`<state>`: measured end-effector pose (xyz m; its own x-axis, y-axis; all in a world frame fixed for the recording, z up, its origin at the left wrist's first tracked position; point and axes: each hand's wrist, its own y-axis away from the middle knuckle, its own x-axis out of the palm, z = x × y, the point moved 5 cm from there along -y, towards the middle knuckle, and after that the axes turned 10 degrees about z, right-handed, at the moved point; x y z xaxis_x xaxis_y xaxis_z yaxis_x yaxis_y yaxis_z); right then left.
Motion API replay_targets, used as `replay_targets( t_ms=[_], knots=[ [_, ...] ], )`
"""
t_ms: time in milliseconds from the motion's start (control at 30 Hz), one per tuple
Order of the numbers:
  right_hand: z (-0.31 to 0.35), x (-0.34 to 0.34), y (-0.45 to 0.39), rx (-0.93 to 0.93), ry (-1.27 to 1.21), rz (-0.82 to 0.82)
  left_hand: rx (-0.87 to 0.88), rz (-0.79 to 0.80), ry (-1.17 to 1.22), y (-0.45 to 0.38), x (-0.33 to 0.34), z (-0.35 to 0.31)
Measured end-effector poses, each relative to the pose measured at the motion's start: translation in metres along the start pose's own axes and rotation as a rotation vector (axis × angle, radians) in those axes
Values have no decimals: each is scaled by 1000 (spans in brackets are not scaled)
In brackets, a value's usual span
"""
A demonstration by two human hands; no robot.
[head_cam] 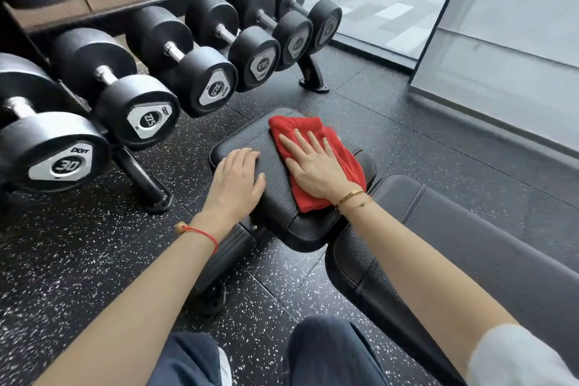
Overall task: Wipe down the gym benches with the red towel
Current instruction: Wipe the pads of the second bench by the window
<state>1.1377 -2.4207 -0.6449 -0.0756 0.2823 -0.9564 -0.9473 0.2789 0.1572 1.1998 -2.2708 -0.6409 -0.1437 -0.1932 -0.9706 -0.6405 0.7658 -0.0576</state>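
A black padded gym bench stands on the floor, its seat pad (247, 141) in the middle of the view and its long back pad (470, 247) running off to the lower right. The red towel (341, 153) lies spread on the right half of the seat pad. My right hand (316, 163) presses flat on the towel with straight fingers. My left hand (236, 180) rests on the left side of the seat pad, fingers bent over its surface, holding nothing.
A dumbbell rack (141, 175) with several black dumbbells (200, 72) fills the left, its feet close to the seat pad. Speckled black rubber floor (78, 260) lies around the bench. A grey wall (501, 66) and glass window border the right. My knees show at the bottom.
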Motion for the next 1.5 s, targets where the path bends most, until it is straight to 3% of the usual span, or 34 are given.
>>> replay_targets(
  t_ms=[200,467,700,867,1067,1200,1400,1500],
  knots=[
    [0,16,55,-139,23,-45,7,-65,44,-1,-5,2],
    [-24,-10,-38,93,-60,11,71,-39,51,12,-9,5],
    [58,5,-52,-206,-6,45,6,-101,58,18,-22,25],
    [43,14,-1,-271,46,-17,20,-84,49,20,-16,24],
    [-31,-5,-20,20,-1,-17,31,4,13,21,-5,17],
    [-37,-14,-42,154,-28,1,15,34,-26,19,1,11],
    [1,12,44,-88,33,-14,15,39,-31,11,5,0],
    [5,23,79,-123,59,-38,18,14,-24,8,4,-4]
  ],
)
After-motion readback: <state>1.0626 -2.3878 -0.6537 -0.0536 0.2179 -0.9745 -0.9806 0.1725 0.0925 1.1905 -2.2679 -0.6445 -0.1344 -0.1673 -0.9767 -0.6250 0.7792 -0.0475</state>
